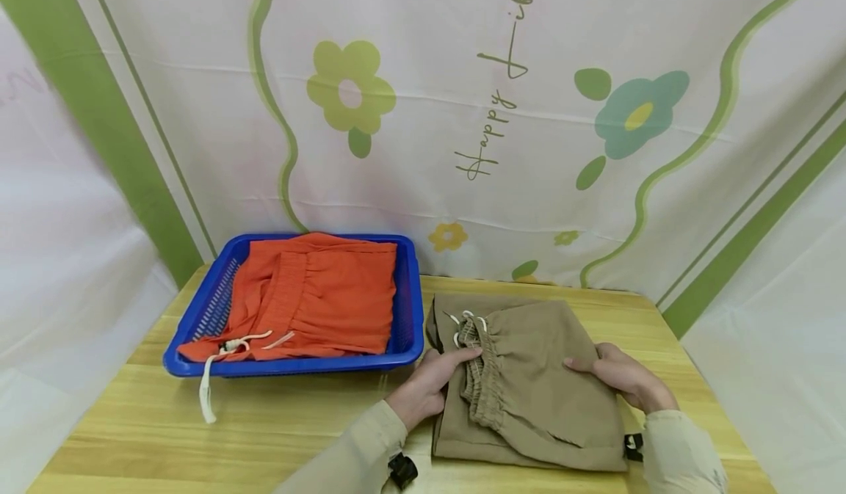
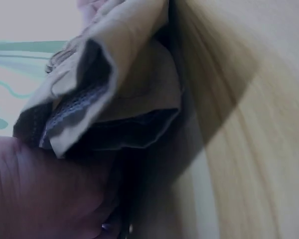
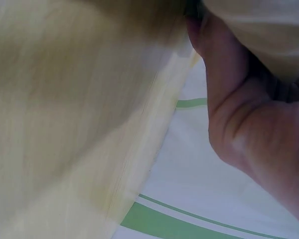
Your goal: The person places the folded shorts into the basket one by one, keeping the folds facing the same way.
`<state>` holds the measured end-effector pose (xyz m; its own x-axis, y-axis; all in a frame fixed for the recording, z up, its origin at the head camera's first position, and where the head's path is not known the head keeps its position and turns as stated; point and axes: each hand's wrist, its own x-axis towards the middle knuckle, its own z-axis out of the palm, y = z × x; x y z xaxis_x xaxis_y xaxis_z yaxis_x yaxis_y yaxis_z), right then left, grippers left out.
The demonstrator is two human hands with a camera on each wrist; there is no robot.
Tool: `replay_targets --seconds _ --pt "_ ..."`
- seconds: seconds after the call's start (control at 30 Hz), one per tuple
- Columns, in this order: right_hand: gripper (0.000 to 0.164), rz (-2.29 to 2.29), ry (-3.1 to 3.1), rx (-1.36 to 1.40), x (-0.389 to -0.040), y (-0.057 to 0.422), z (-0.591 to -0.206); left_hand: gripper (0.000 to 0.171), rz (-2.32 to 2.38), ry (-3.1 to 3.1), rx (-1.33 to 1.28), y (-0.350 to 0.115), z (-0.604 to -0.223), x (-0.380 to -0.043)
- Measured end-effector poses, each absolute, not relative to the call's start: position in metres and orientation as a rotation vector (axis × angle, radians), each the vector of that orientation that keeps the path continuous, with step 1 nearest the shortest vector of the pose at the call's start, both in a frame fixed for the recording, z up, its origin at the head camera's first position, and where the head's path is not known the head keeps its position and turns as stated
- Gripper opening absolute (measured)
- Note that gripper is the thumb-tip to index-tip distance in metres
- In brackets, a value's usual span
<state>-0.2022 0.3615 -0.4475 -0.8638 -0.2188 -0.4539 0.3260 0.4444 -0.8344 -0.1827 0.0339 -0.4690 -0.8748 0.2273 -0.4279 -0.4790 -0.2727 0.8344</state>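
A pair of khaki drawstring pants (image 1: 542, 369) lies folded in a thick stack on the table, its gathered elastic waistband (image 1: 487, 384) and white cord toward the left. My left hand (image 1: 428, 382) grips the left side, thumb on top at the waistband and fingers hidden beneath. At the opposite edge my right hand (image 1: 628, 378) holds the fold with its thumb on top, the other fingers underneath. Folded fabric edges (image 2: 139, 84) rise beside my left hand (image 2: 45, 189) in the left wrist view. My right hand (image 3: 254, 109) reaches under the cloth in the right wrist view.
A blue plastic basket (image 1: 291, 366) stands left of the pants, holding folded orange drawstring pants (image 1: 346, 296). Their white cord (image 1: 206, 391) hangs over the basket's front rim. Behind the wooden table (image 1: 291, 435) hangs a flower-printed curtain (image 1: 410, 156).
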Motion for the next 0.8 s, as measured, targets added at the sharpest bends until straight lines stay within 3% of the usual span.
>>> replay_targets --seconds 0.1,0.2,0.43,0.6,0.8 --pt "0.059 -1.4 2.221 0.114 -0.2025 0.3618 -0.4478 0.065 2.208 1.482 -0.301 0.0332 -0.4713 -0.1845" --pt "0.061 -1.385 2.246 0.142 -0.2026 0.3615 -0.4484 0.051 2.217 1.427 -0.259 0.0333 -0.4717 -0.1857" --pt "0.071 -1.4 2.231 0.134 -0.2033 0.3607 -0.4491 0.115 2.016 1.853 -0.187 0.0319 -0.4687 -0.181" --pt "0.078 -1.428 2.222 0.091 -0.2019 0.3612 -0.4482 0.12 1.952 1.967 -0.093 0.0331 -0.4672 -0.1781" --pt "0.078 -1.382 2.286 -0.058 -0.1992 0.3627 -0.4469 0.112 1.925 2.052 -0.005 0.0331 -0.4677 -0.1771"
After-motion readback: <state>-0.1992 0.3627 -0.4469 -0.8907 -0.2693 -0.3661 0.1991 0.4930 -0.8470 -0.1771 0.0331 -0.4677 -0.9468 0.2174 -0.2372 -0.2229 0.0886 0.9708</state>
